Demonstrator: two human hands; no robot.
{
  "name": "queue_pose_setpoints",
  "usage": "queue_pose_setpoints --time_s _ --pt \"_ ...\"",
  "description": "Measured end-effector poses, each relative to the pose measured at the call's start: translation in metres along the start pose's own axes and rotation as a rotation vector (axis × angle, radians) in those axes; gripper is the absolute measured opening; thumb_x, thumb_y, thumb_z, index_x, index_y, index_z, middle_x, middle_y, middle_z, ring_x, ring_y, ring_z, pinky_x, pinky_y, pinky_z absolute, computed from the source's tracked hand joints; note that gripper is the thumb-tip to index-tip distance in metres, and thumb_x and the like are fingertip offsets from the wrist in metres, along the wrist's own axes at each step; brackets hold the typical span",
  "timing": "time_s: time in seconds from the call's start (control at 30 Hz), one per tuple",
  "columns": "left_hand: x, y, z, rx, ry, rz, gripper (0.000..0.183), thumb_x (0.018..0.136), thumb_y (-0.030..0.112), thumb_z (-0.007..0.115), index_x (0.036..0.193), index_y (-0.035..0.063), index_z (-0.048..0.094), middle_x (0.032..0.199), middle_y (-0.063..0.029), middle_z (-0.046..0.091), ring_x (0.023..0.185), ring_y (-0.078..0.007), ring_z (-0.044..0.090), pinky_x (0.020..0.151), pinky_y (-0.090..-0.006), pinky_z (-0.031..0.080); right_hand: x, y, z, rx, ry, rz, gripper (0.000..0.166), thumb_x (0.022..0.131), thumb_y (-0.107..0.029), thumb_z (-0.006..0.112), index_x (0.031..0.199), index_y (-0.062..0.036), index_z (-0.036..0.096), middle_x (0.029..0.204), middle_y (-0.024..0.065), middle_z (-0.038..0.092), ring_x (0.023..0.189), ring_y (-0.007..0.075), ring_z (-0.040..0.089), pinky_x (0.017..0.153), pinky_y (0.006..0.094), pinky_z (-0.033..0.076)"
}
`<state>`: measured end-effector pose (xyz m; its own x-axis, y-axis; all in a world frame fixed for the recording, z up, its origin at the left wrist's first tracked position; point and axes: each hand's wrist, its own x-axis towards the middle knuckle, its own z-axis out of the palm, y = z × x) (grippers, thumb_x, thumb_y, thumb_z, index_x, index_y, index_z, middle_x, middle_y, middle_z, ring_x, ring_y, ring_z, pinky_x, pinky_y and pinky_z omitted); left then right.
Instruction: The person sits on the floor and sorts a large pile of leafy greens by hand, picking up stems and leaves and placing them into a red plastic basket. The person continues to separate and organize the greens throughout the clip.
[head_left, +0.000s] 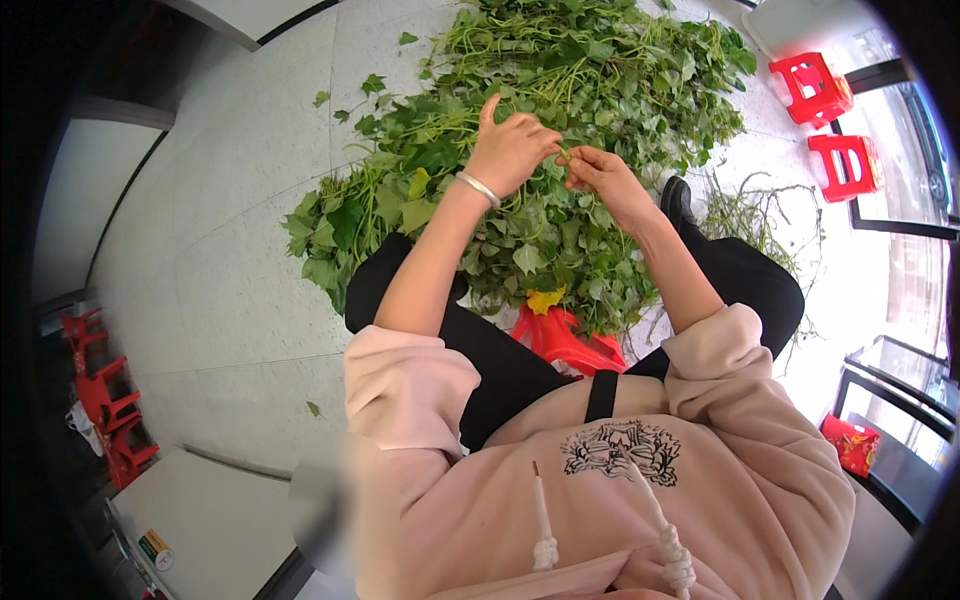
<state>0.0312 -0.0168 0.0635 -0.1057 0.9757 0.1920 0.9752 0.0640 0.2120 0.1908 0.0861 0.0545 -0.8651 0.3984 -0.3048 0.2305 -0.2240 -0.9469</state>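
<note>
Over a big heap of leafy green vines (540, 247), which look like sweet potato vines, my two hands meet at a short green stem (565, 153). My left hand (514, 150) has its fingertips on the stem's left end, its little finger raised, and a silver-coloured bangle (478, 189) circles the wrist. Thumb and fingers of my right hand (600, 176) pinch the same stem from the other side. Most of the stem is hidden by the fingers. Below the hands, a yellow leaf (545, 300) lies at the heap's near edge.
Between my legs shows a red plastic stool (559, 337). Thin, mostly leafless stems (757, 214) lie on the floor at right. Farther right stand two red stools (810, 90), near glass panels. Several more red stools (109, 397) are at left, beyond a white tabletop (202, 517).
</note>
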Motion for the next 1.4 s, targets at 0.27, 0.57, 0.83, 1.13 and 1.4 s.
queue_pose_setpoints --time_s 0.27,0.57,0.83,1.13,1.4 --pt "-0.001 -0.002 0.014 -0.275 -0.072 0.12 0.02 0.086 0.027 0.051 0.087 0.0115 0.063 0.08 -0.004 0.059 0.083 -0.0228 0.054 0.082 -0.0362 0.037 -0.002 0.012 -0.018 -0.273 -0.005 -0.017 0.023 0.085 -0.02 0.053 0.092 -0.0003 0.064 0.069 0.0038 0.059 0.066 0.0119 0.055 0.065 0.0255 0.043" --pt "-0.011 0.044 0.035 0.177 -0.214 0.022 0.012 0.071 0.009 0.054 0.074 0.0136 0.065 0.076 -0.0019 0.063 0.084 -0.019 0.058 0.091 -0.0456 0.033 -0.006 0.036 0.01 -1.292 0.373 -0.08 0.019 0.076 -0.021 0.055 0.072 -0.0046 0.063 0.07 0.0121 0.062 0.065 0.0287 0.062 0.058 0.0398 0.049" --pt "-0.013 0.007 0.028 -0.632 -0.188 0.077 0.02 0.081 0.025 0.058 0.085 0.006 0.064 0.079 -0.0087 0.061 0.078 -0.0261 0.056 0.07 -0.0338 0.044 -0.026 0.024 -0.09 -1.104 0.106 -0.925 0.015 0.071 -0.004 0.059 0.085 -0.0075 0.063 0.084 0.0054 0.061 0.085 0.0257 0.057 0.075 0.0362 0.045" --pt "-0.026 0.056 0.049 -0.617 -0.332 -0.107 0.023 0.083 0.029 0.055 0.091 0.0091 0.064 0.083 -0.0096 0.059 0.078 -0.0259 0.057 0.071 -0.0349 0.046 -0.112 0.088 -0.353 -1.543 0.597 0.572 0.027 0.077 -0.015 0.055 0.101 -0.0161 0.064 0.106 0.0089 0.061 0.104 0.0274 0.054 0.087 0.0413 0.042" --pt "-0.047 0.099 0.111 -0.465 -0.61 0.012 0.043 0.08 0.031 0.058 0.109 -0.0006 0.053 0.101 -0.0161 0.056 0.092 -0.0306 0.055 0.076 -0.0385 0.045 0.024 0.14 -0.315 -1.39 0.237 0.152 0.024 0.077 -0.023 0.058 0.095 -0.0076 0.063 0.095 0.0154 0.061 0.092 0.0336 0.056 0.08 0.0416 0.045"
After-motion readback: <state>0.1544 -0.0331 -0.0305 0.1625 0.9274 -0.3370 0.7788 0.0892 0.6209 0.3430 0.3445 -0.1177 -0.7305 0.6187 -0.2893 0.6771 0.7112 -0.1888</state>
